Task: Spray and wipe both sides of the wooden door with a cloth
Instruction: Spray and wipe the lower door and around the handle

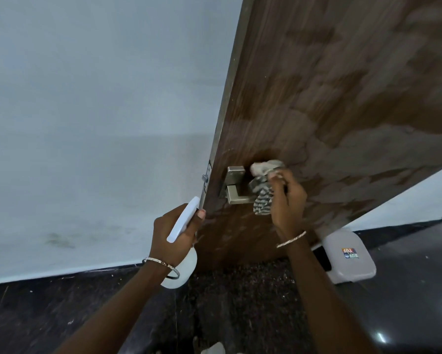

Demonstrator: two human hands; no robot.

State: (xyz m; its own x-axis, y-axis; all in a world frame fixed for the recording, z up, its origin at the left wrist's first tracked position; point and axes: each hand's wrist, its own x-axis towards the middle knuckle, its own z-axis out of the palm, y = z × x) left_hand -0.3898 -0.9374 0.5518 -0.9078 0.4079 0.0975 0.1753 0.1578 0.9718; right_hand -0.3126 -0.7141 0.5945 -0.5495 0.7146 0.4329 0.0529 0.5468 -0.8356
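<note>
1. Where the wooden door's [317, 98] face shows pale smeared patches, the right hand [287, 200] grips a bunched striped cloth [262, 191] against the metal handle [236, 186].
2. Lower left of the handle, the left hand [174, 242] grips a white spray bottle [184, 221].
3. Left of the handle stands a pale wall [87, 111]; below it, dark speckled floor [240, 302]; lower right, a white container [347, 264].

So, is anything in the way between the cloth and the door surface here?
Only the metal lever handle: the striped cloth, gripped by the right hand, is bunched at the lever's end. The wooden door around it is otherwise unobstructed.
</note>
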